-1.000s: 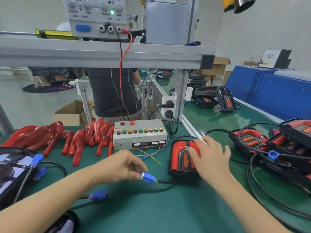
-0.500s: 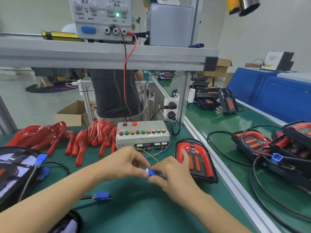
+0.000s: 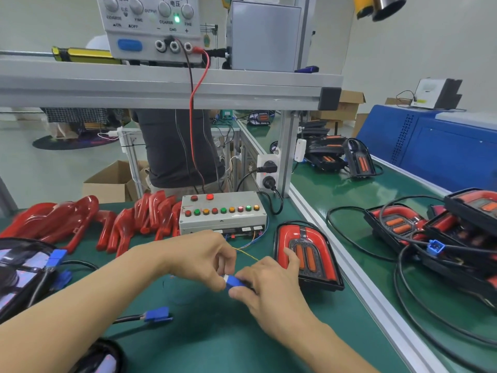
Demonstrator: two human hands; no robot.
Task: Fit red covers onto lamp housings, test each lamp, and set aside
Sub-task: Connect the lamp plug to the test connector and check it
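Blue plastic connector (image 3: 234, 281) pinched between my hands.
Left hand (image 3: 200, 258) and right hand (image 3: 265, 282) fingers curl round it beside the glossy red lamp (image 3: 305, 254).

A bright workroom with pale walls and a shiny light floor.

A green table (image 3: 204, 343) has a grey metal shelf (image 3: 166, 87) over it. A big blue cabinet (image 3: 441, 149) stands on the right side. Brown cardboard boxes (image 3: 110, 183) sit on the floor behind the table, and a dark round mat (image 3: 70, 142) lies farther back.
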